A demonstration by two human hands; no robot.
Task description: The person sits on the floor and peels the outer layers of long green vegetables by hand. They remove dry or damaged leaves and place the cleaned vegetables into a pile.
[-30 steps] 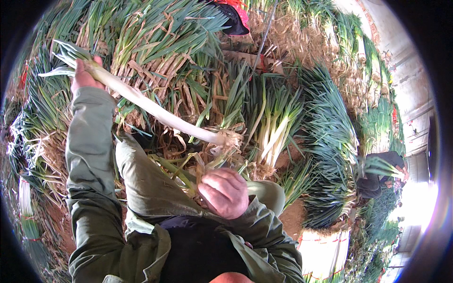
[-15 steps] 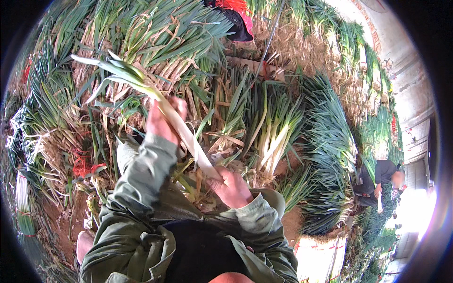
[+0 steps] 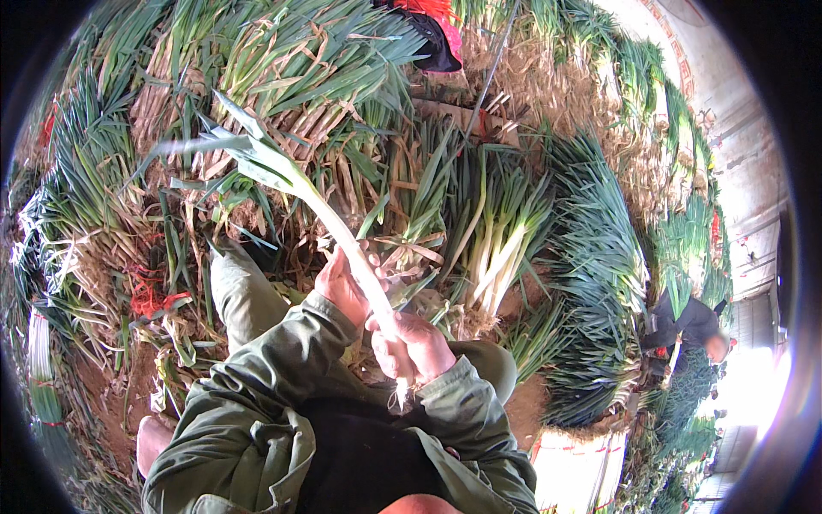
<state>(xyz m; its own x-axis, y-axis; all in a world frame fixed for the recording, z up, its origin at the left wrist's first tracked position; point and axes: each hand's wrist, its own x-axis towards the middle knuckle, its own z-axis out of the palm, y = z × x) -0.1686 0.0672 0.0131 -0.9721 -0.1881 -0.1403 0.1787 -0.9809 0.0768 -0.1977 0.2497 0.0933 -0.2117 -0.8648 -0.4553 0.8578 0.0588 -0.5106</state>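
A long green onion (image 3: pixel 342 230) with a white stalk slants up and to the left in front of me. Its green leaves fan out at the far left end, and short roots show at the lower end. My right hand (image 3: pixel 418 347) is closed round the lower stalk, just above the roots. A little higher up, my left hand (image 3: pixel 345 287) grips the same stalk from the left side, some of its fingers hidden behind it. Beyond my hands to the right, a small bunch of green onions (image 3: pixel 501 240) lies with its white stalks toward me.
Large heaps of green onions (image 3: pixel 300 60) lie at the back left, with another long pile (image 3: pixel 591 283) on the right. Red ties (image 3: pixel 154 291) lie on the left. Past the right pile, a person in dark clothes (image 3: pixel 685 325) bends over. Dry leaf scraps litter the ground.
My left hand has slid down the stalk toward my right hand. The onion has come nearer to me and stands steeper, its root end now showing below my right hand.
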